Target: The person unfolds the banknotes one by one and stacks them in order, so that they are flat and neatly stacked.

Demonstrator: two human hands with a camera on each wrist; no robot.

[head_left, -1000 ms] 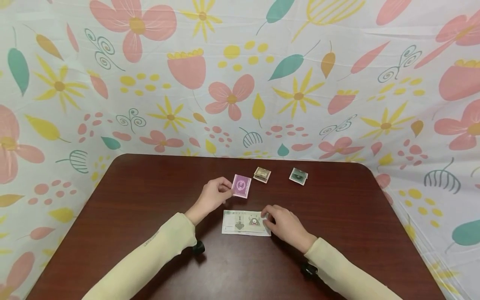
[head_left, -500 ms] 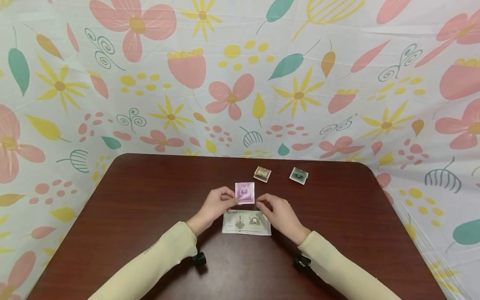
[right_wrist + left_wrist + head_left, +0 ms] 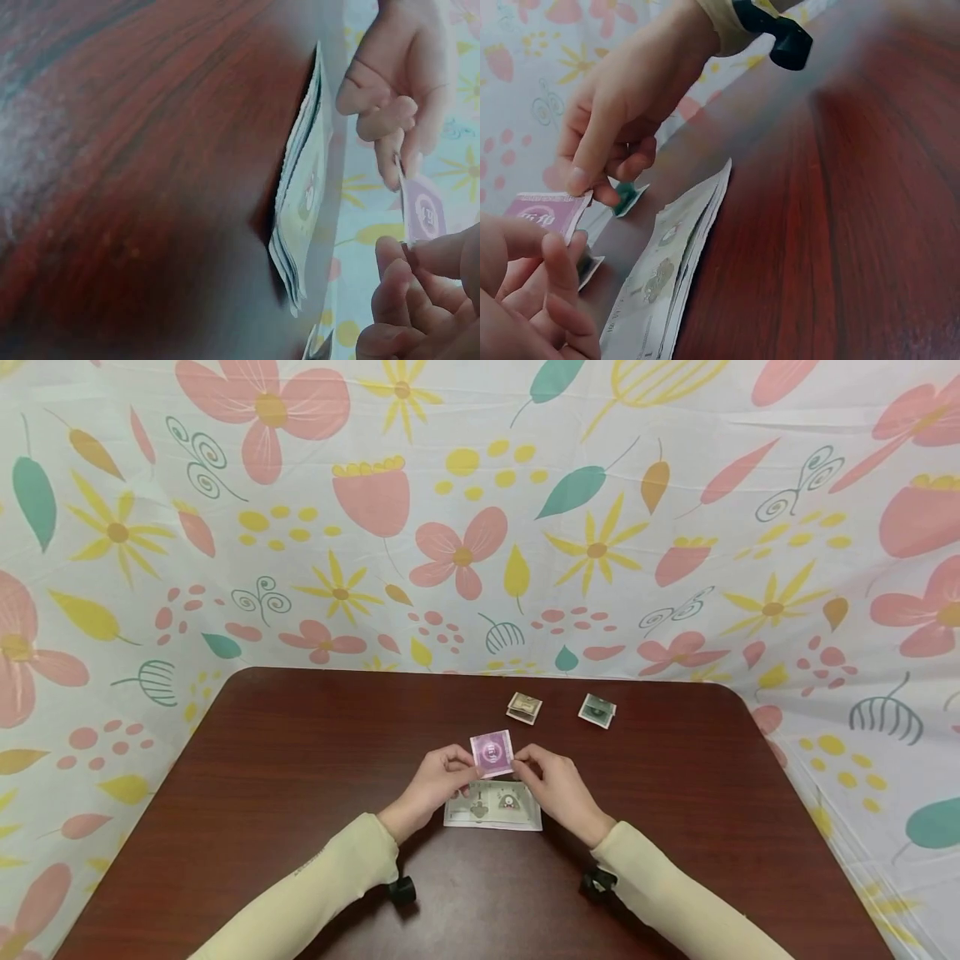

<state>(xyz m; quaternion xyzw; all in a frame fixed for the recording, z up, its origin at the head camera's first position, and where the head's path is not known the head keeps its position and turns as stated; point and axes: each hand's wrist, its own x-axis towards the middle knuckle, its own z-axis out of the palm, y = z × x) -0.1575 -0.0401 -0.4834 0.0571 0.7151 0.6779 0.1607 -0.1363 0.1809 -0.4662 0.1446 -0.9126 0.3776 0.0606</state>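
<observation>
A small folded purple banknote (image 3: 492, 752) is held just above the table, upright enough to show its printed face. My left hand (image 3: 431, 783) pinches its lower left corner between thumb and fingers. On the opposite side, my right hand (image 3: 558, 787) grips the right edge, thumb against fingertip, as the left wrist view also shows. Under and in front of the purple note lies a flat stack of pale green banknotes (image 3: 492, 817), with several layered edges visible in the right wrist view (image 3: 300, 202). Neither hand appears to grip this stack.
Farther back on the dark brown table (image 3: 315, 727) lie a folded brownish banknote (image 3: 524, 707) and a folded green banknote (image 3: 597, 711). A flower-printed cloth (image 3: 465, 468) hangs behind the table and along its sides.
The left hand has brought the purple banknote toward me and slightly right. My right hand has left the stack's right end, moved up and taken the purple note's right edge.
</observation>
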